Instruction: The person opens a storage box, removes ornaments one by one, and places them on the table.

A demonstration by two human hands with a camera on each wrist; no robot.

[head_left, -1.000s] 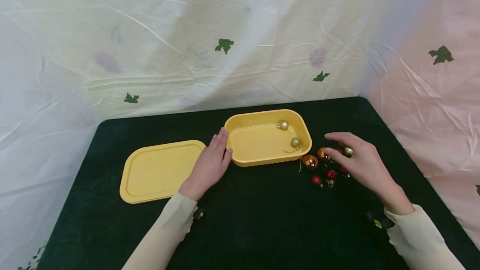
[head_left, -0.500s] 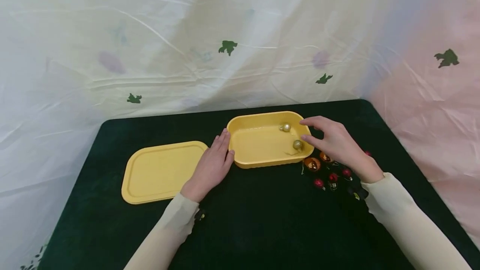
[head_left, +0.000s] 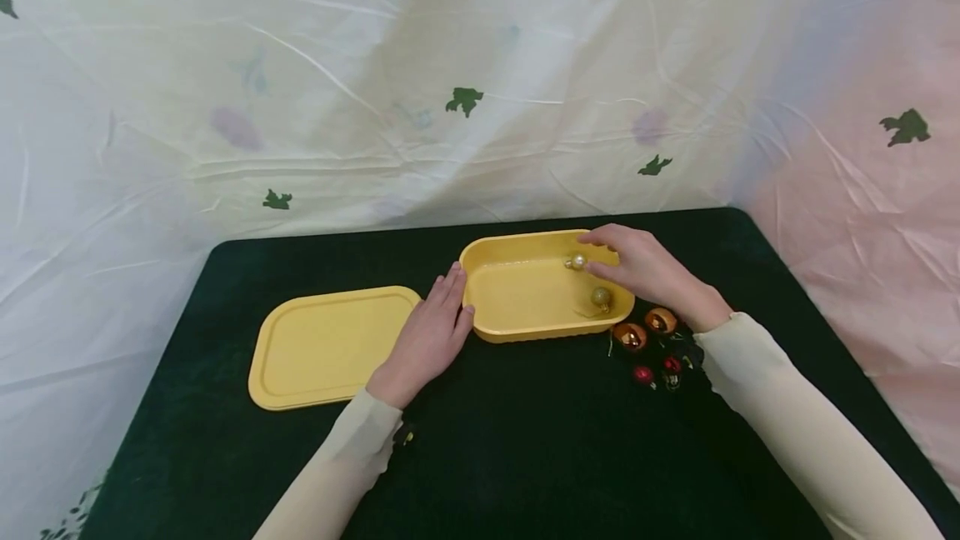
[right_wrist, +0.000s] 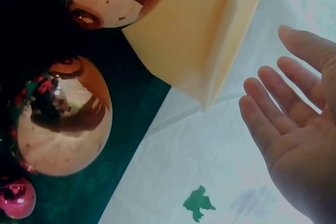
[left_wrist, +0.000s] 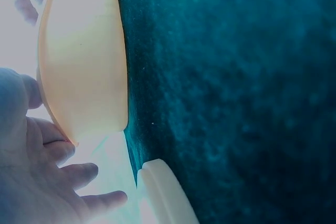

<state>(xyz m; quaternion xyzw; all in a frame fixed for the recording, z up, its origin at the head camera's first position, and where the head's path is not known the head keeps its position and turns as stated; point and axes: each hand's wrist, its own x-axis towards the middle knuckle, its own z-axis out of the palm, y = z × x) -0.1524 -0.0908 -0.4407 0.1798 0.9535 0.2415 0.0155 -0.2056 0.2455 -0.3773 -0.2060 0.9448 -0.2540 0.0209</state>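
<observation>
My left hand (head_left: 426, 340) rests with straight fingers against the left end of the yellow box (head_left: 517, 332); the left wrist view shows its fingertips (left_wrist: 62, 153) at the box rim. My right hand (head_left: 645, 265) is over the right end of the box, thumb and fingers apart. No object shows between its fingers (right_wrist: 262, 103) in the right wrist view. Inside the box, near that hand, lie a pale gold bauble (head_left: 577, 262) and a darker gold bauble (head_left: 601, 298).
Orange baubles (head_left: 630, 337) and small red baubles (head_left: 643, 376) lie at the box's front right corner, some hidden by the right sleeve (head_left: 757, 365). The yellow lid (head_left: 330, 348) lies flat on the dark green tablecloth (head_left: 525, 440), left of the box. A patterned curtain (head_left: 375, 107) hangs behind.
My right hand has moved left from above the loose baubles to over the box's right end. My left hand has stayed at the box. The head view has shifted slightly.
</observation>
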